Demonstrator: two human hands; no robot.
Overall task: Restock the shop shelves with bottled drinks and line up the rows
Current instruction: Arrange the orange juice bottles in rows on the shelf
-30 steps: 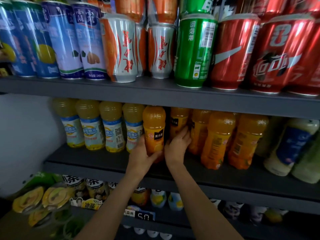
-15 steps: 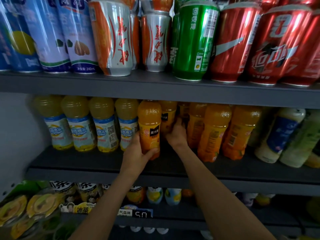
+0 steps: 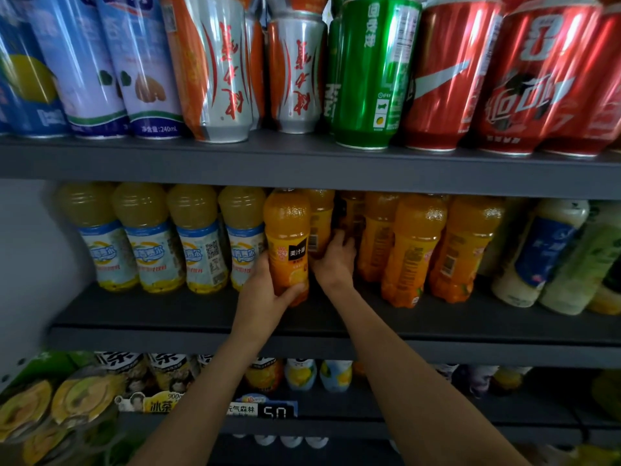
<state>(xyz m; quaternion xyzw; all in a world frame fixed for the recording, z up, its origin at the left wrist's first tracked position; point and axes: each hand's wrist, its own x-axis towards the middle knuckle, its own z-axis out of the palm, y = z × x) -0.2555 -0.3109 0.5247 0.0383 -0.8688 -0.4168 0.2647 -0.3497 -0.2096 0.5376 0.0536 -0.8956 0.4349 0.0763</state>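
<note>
Nearest to me, at 6 o'clock, both bare forearms rise toward the middle shelf (image 3: 188, 311). My left hand (image 3: 265, 294) is wrapped around the lower half of an orange juice bottle (image 3: 287, 245), thumb curled across its base at the front and the other fingers hidden behind it, so the grip is closed on the bottle. The bottle stands upright at the front of the shelf, just right of four pale yellow bottles (image 3: 174, 237) at 9 o'clock. My right hand (image 3: 336, 260) reaches deeper, just right of the held bottle, fingers bent and pressed against a bottle in the back row (image 3: 351, 213); I cannot tell whether they close around it. More orange bottles (image 3: 416, 247) stand at 3 o'clock. Farthest up, at 12 o'clock, cans (image 3: 366, 68) line the top shelf.
</note>
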